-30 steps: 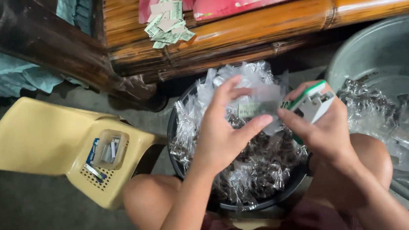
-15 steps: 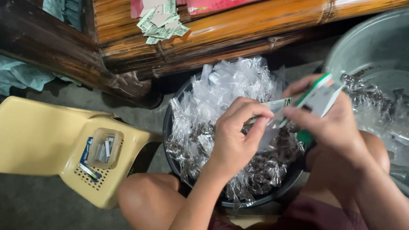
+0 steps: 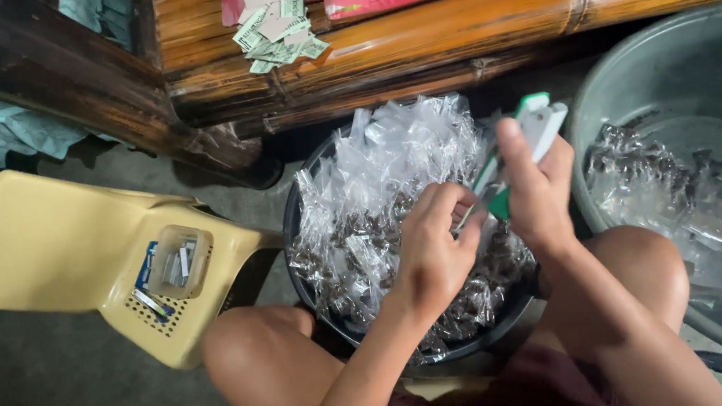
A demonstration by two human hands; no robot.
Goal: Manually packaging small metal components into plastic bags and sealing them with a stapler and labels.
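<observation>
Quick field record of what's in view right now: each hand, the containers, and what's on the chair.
left hand: fingers pinched over the packets, by the stapler tip
right hand: grips a green and white stapler
black basin: heaped with small clear plastic packets
grey tub: more clear packets inside
yellow chair: holds a small clear box
bamboo bench: paper slips on it

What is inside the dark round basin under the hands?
The dark basin is heaped with small clear plastic packets holding dark contents. The left hand and right hand cover part of the heap; the basin's bottom is hidden.
</observation>
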